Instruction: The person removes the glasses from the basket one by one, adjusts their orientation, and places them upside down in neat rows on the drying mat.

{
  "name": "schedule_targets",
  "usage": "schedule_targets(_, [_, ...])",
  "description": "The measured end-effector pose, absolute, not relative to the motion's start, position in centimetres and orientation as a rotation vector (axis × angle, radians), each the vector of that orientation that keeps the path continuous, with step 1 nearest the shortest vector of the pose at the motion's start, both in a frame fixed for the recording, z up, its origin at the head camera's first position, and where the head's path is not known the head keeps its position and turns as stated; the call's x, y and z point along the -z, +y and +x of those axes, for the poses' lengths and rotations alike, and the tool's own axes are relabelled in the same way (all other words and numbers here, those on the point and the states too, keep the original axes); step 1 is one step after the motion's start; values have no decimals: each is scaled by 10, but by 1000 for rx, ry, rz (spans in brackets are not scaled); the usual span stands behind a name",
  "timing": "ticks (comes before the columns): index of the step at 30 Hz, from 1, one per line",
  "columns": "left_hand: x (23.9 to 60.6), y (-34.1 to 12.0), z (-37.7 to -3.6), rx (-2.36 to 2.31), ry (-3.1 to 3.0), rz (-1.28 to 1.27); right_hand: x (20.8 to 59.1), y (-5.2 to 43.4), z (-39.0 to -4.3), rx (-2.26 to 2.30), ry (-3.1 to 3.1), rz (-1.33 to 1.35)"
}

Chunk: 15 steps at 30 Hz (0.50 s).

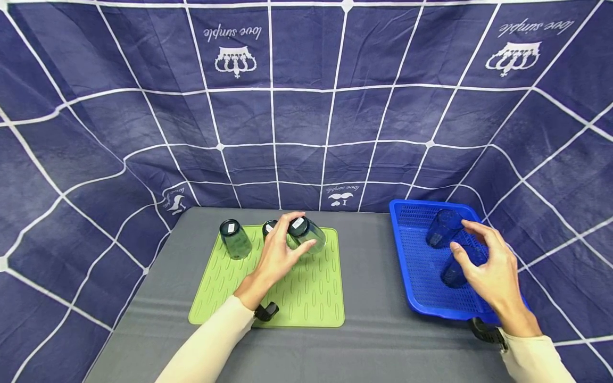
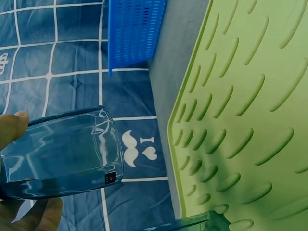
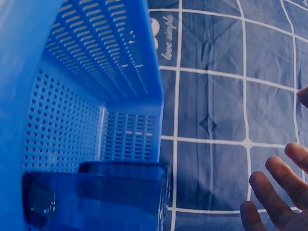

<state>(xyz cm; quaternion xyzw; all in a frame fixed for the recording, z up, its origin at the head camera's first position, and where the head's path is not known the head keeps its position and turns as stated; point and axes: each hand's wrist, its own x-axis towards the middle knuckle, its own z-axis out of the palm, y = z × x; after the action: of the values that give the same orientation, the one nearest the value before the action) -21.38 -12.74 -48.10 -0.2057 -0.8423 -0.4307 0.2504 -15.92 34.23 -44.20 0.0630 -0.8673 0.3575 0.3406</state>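
Note:
My left hand (image 1: pixel 276 256) grips a tinted clear drinking glass (image 1: pixel 312 238) around its base end, thumb on one side and fingers on the other. The glass is upside down over the green ridged mat (image 1: pixel 306 298), its labelled base facing up. Two similar upturned glasses are on the mat: one at the left (image 1: pixel 237 240), another (image 1: pixel 268 227) partly hidden behind my left hand. Above the blue basket (image 1: pixel 406 276), my right hand (image 1: pixel 495 271) has its fingers spread and curved, holding nothing. Below it, two glasses stand in the basket, a farther one (image 1: pixel 441 230) and a nearer one (image 1: pixel 454 272).
Grey cloth (image 1: pixel 369 298) covers the table between the mat and basket. A dark blue curtain (image 1: pixel 306 117) with white grid lines rises behind and at both sides. The basket's perforated wall (image 3: pixel 106 43) stands close to my right hand.

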Motion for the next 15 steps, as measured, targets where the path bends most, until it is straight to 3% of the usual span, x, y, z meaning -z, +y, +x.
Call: schedule_targets(15, [491,-126,-225,1229,-2328,-551,447,359,-161,-833,-2396,36])
